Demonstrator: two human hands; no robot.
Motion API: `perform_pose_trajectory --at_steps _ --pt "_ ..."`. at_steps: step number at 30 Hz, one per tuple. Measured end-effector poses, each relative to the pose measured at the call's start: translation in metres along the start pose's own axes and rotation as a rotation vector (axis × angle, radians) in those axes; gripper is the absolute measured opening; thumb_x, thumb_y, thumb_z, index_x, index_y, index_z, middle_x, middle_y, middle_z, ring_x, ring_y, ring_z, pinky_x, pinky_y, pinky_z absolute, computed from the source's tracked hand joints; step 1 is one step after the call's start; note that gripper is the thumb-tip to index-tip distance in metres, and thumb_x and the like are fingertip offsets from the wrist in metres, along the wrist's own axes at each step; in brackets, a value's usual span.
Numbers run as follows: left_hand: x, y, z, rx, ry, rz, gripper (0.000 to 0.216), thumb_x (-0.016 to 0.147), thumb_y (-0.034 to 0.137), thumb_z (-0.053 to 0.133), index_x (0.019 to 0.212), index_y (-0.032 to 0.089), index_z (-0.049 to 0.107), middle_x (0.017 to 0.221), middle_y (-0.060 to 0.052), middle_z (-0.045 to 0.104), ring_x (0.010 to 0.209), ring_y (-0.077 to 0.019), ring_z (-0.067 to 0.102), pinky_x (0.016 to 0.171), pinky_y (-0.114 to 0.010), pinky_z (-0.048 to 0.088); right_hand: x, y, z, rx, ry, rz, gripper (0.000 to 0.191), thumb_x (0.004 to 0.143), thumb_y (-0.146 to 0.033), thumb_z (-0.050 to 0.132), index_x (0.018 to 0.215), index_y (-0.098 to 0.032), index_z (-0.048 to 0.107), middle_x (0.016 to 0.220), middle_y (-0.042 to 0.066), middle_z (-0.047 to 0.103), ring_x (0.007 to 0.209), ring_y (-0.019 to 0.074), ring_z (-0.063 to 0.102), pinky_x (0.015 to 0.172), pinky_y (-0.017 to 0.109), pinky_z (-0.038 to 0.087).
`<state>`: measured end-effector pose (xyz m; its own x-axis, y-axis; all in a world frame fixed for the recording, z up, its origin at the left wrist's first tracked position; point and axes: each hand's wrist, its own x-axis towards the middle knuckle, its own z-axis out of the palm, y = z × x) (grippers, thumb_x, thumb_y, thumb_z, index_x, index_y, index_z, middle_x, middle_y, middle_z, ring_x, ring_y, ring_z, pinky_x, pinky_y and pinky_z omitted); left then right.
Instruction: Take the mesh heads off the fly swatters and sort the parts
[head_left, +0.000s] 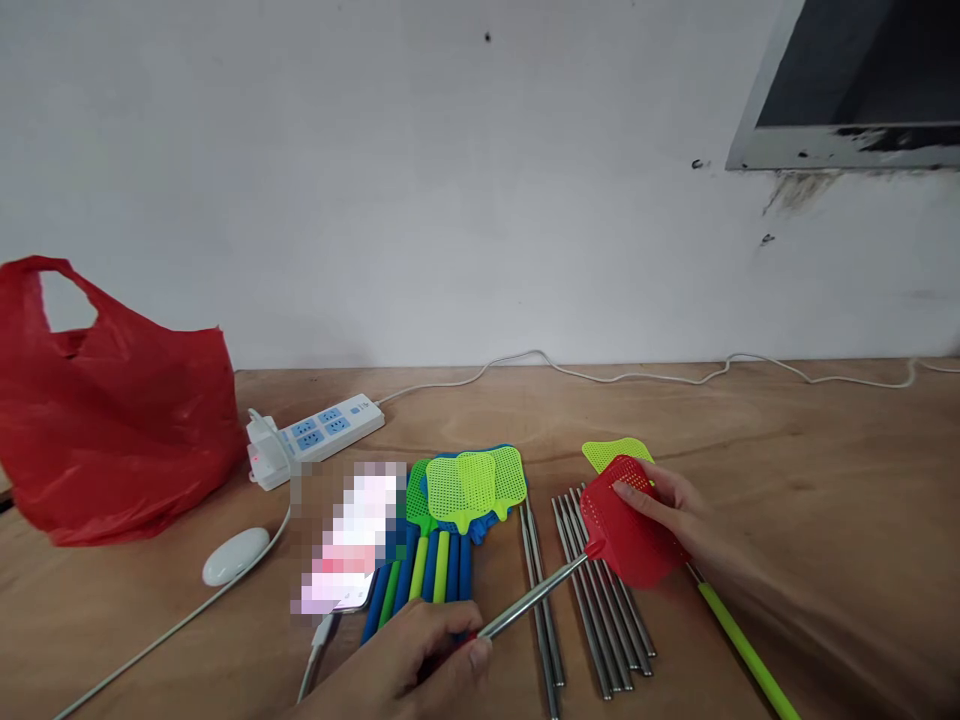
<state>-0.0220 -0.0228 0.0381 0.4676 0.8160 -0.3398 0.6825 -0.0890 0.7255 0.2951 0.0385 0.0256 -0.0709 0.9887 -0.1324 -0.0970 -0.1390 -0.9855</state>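
A red fly swatter [637, 530] with a metal rod is held in both hands, tilted over the table. My left hand [420, 650] is closed around its handle end, most of the handle hidden in the fingers. My right hand [671, 505] pinches the perforated red head between thumb and fingers. Beneath the swatter lies a row of loose metal rods [611, 610], with a few more just left of it. A yellow-green swatter [750, 650] lies partly behind my right hand. Left of the rods are yellow-green swatter heads [472, 485] and blue and green handles [401, 590].
A red plastic bag [127, 420] stands at the left, beside a white power strip [330, 430] whose cord runs along the wall. A phone [352, 540], its screen blurred out, is on a charging cable. A white mouse-shaped object [235, 556] lies near the bag.
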Motion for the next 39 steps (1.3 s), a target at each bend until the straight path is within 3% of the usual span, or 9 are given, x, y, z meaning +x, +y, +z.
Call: perform_pose_trajectory --at_steps 5,11,16,21,24,27,30,35,39 --pt "0.000 -0.003 0.004 0.059 0.061 0.029 0.054 0.093 0.072 0.037 0.097 0.027 0.066 0.090 -0.002 0.062 0.083 -0.0201 0.057 0.077 -0.028 0.048 -0.002 0.000 0.009 -0.086 0.039 -0.117 0.044 0.066 -0.057 0.082 0.086 -0.021 0.066 0.079 0.003 0.073 0.070 0.0222 0.068 0.062 0.032 0.056" --pt "0.000 -0.004 0.006 0.117 0.118 0.108 0.053 0.095 0.069 0.035 0.090 0.026 0.066 0.080 -0.001 0.062 0.079 -0.0198 0.057 0.075 -0.028 0.048 -0.011 0.000 0.026 -0.135 0.040 -0.150 0.044 0.070 -0.058 0.079 0.088 -0.020 0.066 0.086 0.005 0.074 0.079 0.0225 0.067 0.070 0.033 0.054" --pt "0.002 -0.008 0.006 0.080 0.082 0.044 0.049 0.095 0.067 0.039 0.101 0.027 0.069 0.089 -0.002 0.064 0.082 -0.0195 0.058 0.074 -0.028 0.048 -0.013 -0.002 0.031 -0.025 0.006 -0.034 0.044 0.066 -0.057 0.083 0.080 -0.019 0.064 0.074 0.001 0.071 0.064 0.0172 0.063 0.060 0.029 0.051" --pt "0.000 -0.009 0.000 0.102 0.072 -0.013 0.047 0.093 0.066 0.042 0.109 0.030 0.069 0.093 -0.002 0.065 0.082 -0.0207 0.059 0.073 -0.030 0.047 -0.013 0.001 0.026 0.090 -0.007 0.056 0.039 0.068 -0.051 0.084 0.082 -0.018 0.068 0.073 0.001 0.073 0.063 0.0177 0.066 0.059 0.028 0.053" --pt "-0.003 -0.007 -0.001 0.093 0.094 0.005 0.049 0.093 0.065 0.040 0.114 0.031 0.067 0.099 -0.002 0.068 0.090 -0.0229 0.061 0.081 -0.032 0.048 -0.012 -0.001 0.019 0.149 0.111 0.132 0.033 0.068 -0.041 0.086 0.088 -0.021 0.070 0.074 0.001 0.074 0.059 0.0180 0.067 0.052 0.026 0.052" --pt "-0.005 -0.001 -0.003 0.037 0.086 -0.019 0.051 0.094 0.065 0.035 0.110 0.029 0.066 0.104 -0.002 0.068 0.100 -0.0244 0.061 0.091 -0.033 0.047 -0.013 -0.005 0.012 0.207 0.251 0.231 0.019 0.077 -0.036 0.080 0.084 -0.021 0.070 0.058 -0.001 0.068 0.043 0.0132 0.058 0.035 0.019 0.039" --pt "-0.001 0.006 -0.005 -0.007 0.067 -0.009 0.053 0.095 0.068 0.032 0.103 0.028 0.066 0.102 -0.002 0.067 0.102 -0.0245 0.060 0.094 -0.033 0.047 -0.018 -0.010 0.010 0.360 0.242 0.263 0.028 0.089 -0.042 0.066 0.075 -0.019 0.069 0.049 -0.001 0.061 0.036 0.0108 0.050 0.032 0.019 0.037" --pt "0.010 0.012 -0.005 -0.112 0.084 0.007 0.060 0.092 0.074 0.030 0.100 0.026 0.064 0.100 -0.003 0.066 0.100 -0.0244 0.060 0.092 -0.032 0.048 -0.032 -0.021 0.022 0.594 0.010 0.190 0.044 0.072 -0.060 0.077 0.084 -0.018 0.072 0.079 0.005 0.072 0.063 0.0160 0.067 0.043 0.020 0.047" --pt "0.012 0.019 0.002 -0.111 0.066 0.056 0.060 0.095 0.073 0.028 0.101 0.025 0.063 0.098 -0.003 0.066 0.096 -0.0222 0.060 0.090 -0.030 0.048 -0.042 -0.018 0.043 0.374 -0.078 0.159 0.042 0.068 -0.046 0.086 0.098 -0.020 0.074 0.110 0.009 0.073 0.076 0.0174 0.070 0.049 0.020 0.050"
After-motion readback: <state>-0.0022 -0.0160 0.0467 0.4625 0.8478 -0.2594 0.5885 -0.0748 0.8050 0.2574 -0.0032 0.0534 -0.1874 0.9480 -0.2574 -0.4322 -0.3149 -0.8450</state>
